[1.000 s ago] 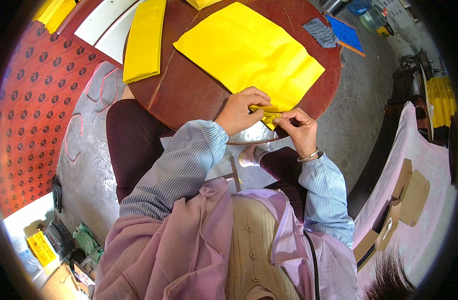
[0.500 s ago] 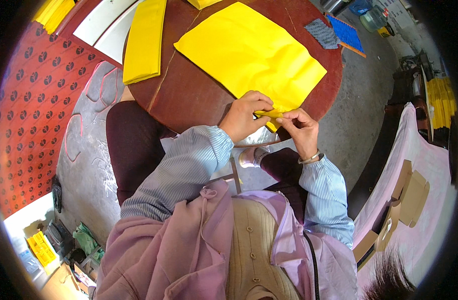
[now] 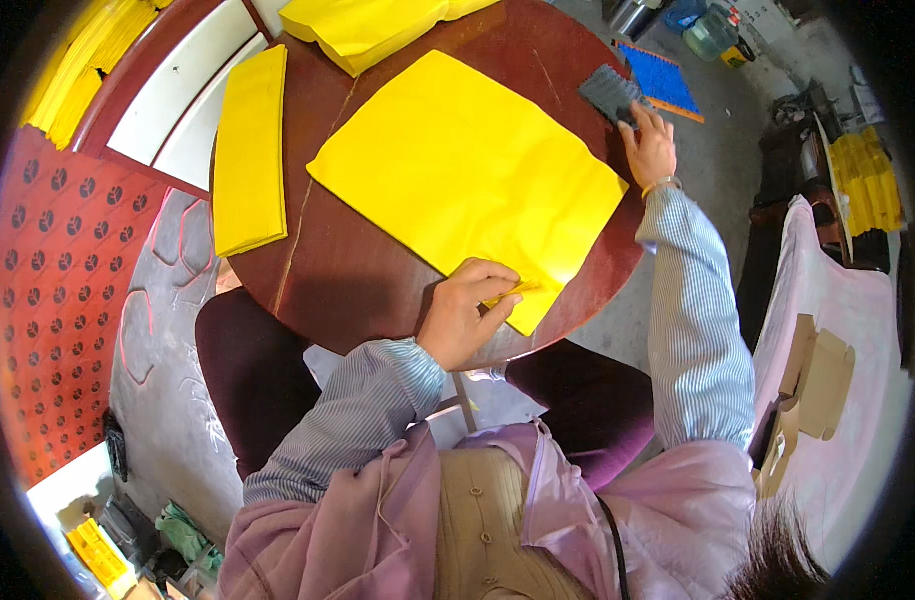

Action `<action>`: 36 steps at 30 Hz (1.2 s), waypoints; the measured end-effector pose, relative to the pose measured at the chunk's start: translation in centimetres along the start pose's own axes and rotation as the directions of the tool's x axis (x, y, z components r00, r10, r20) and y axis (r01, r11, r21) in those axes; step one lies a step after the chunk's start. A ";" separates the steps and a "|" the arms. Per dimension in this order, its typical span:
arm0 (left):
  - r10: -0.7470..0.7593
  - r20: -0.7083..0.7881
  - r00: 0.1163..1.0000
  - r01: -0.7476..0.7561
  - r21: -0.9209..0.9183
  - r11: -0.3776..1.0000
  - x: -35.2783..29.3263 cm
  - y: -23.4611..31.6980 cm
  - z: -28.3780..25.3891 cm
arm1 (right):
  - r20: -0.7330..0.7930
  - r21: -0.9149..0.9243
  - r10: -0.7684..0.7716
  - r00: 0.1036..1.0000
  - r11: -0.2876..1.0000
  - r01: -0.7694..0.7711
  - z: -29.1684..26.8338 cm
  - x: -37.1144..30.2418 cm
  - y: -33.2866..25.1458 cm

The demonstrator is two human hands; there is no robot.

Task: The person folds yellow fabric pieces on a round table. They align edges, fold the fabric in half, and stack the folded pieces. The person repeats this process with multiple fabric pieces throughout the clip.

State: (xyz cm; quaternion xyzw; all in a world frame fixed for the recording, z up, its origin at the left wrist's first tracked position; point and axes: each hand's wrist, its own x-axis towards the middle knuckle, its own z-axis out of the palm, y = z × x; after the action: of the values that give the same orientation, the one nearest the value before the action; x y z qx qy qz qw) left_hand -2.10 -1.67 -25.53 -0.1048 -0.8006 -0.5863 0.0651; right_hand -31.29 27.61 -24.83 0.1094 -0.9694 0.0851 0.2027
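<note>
A large square yellow sheet [image 3: 458,160], cloth-like or paper-like, lies turned at an angle on the round reddish-brown table [image 3: 378,270]. At its near edge my left hand [image 3: 465,312] pinches a small gathered fold of the sheet between thumb and fingers. My right hand [image 3: 650,150] is stretched out to the far right side of the table. Its fingers are apart, with their tips at the edge of a flat dark grey patterned piece [image 3: 608,90]. Whether they touch it, or what lies under them, I cannot make out.
A folded yellow stack [image 3: 253,150] lies at the table's left, and another yellow pile [image 3: 368,30] at the back. Past the right edge is a blue mat [image 3: 663,80] with an orange border. An open cardboard box [image 3: 818,385] rests on pink cloth at the right.
My right hand has let go of the yellow sheet's fold and moved away to the dark grey piece. My left hand still pinches the fold. The whole view has shifted slightly.
</note>
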 end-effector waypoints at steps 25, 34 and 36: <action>-0.056 0.006 0.998 0.057 -0.043 0.997 0.2 -0.8 0.0 | 0.124 0.696 -0.496 0.860 0.661 0.281 -11.3 -22.6 -12.4; 0.024 0.075 0.997 -0.024 -0.005 1.000 -0.1 -0.5 -0.8 | 0.319 0.849 -0.193 0.928 0.493 -0.190 -9.5 -22.9 -12.4; 0.078 0.086 0.993 -0.081 0.033 0.996 -0.2 -0.3 -0.9 | 0.346 0.876 -0.167 0.923 0.410 -0.255 -9.1 -22.9 -12.4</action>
State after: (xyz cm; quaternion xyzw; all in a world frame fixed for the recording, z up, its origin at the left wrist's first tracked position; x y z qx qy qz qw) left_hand -2.03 -2.68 -25.60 -0.1602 -0.8085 -0.5634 0.0566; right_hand -4.37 21.65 -24.49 0.1898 -0.7881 0.5795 -0.0842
